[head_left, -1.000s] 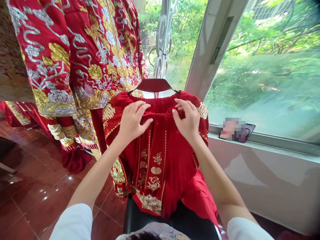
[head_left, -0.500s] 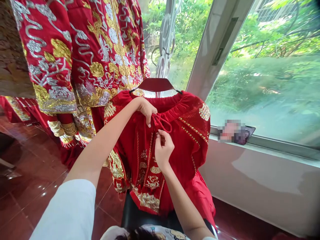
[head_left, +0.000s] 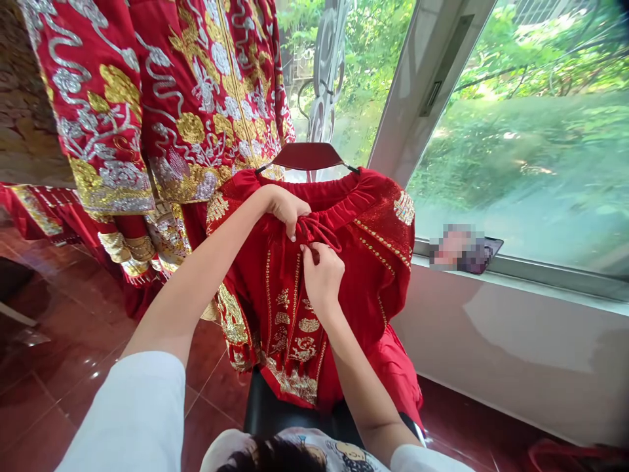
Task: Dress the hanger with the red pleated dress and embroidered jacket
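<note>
A red skirt (head_left: 373, 262) with gold embroidery hangs from a dark red hanger (head_left: 307, 156) in front of the window. My left hand (head_left: 285, 208) grips the gathered waistband at the skirt's front. My right hand (head_left: 322, 272) sits just below it, fingers pinched on the red drawstring (head_left: 319, 233) that loops out of the waistband. Both hands are closed.
A red jacket (head_left: 162, 98) with heavy gold and silver embroidery hangs at the left. A phone (head_left: 466, 252) lies on the white window sill (head_left: 540, 282). A black stool (head_left: 275, 413) stands under the skirt on the red tiled floor (head_left: 49, 367).
Both hands left the top of the waistband. The left hand bunched the waistband at the middle, and the right hand came down and in to pinch the drawstring loop.
</note>
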Motion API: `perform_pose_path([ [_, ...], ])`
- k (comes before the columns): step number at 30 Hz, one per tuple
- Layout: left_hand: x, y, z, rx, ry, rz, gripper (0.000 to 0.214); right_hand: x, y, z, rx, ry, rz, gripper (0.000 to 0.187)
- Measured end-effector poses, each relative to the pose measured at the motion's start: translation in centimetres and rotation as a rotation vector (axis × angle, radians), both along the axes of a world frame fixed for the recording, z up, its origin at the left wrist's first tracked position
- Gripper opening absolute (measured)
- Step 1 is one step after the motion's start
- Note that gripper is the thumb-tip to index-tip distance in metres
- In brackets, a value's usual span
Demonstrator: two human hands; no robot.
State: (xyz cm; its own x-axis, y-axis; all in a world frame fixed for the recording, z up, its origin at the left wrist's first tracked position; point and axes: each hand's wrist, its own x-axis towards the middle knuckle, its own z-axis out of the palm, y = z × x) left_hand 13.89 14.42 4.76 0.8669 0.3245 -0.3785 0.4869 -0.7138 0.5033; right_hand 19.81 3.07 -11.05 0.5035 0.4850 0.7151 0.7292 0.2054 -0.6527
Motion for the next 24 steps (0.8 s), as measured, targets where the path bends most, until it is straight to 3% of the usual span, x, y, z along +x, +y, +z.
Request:
perform_pose_path([
  [2, 0.0, -0.6, 0.1, 0.204, 0.004, -0.05, 0.022, 0.0, 0.1, 0.4, -0.065, -0.012, -0.011, 0.021],
  [6, -0.8, -3.6, -0.1, 0.657, -0.097, 0.068, 0.027, 0.4, 0.9, 1.0, -0.169, 0.081, 0.04, 0.018],
  [8, -1.8, -6.0, -1.5, 0.858, -0.3, 0.163, 0.028, 0.7, 1.4, 1.2, -0.177, 0.246, 0.162, 0.017],
  [10, -3.0, -8.4, -4.4, 0.987, -0.566, 0.344, 0.021, 1.0, 1.7, 1.6, -0.179, 0.492, 0.357, 0.021],
  [12, -4.0, -10.1, -8.4, 0.989, -0.747, 0.55, 0.016, 1.3, 1.3, 2.2, -0.177, 0.752, 0.569, 0.023],
  [14, -4.2, -10.8, -12.5, 0.839, -0.813, 0.655, 0.014, 1.3, 0.5, 2.9, -0.157, 0.944, 0.73, 0.021],
  [17, -3.4, -10.3, -16.4, 0.728, -0.945, 0.751, 0.011, 1.1, -0.9, 3.7, -0.084, 1.05, 0.818, 0.018],
  [20, -2.3, -9.2, -16.9, 0.799, -0.953, 0.808, 0.014, 0.7, -1.5, 3.9, -0.034, 1.055, 0.786, 0.016],
  [24, -1.5, -8.3, -15.9, 0.851, -0.702, 0.835, 0.018, -0.1, -1.0, 3.0, -0.029, 1.015, 0.719, 0.018],
])
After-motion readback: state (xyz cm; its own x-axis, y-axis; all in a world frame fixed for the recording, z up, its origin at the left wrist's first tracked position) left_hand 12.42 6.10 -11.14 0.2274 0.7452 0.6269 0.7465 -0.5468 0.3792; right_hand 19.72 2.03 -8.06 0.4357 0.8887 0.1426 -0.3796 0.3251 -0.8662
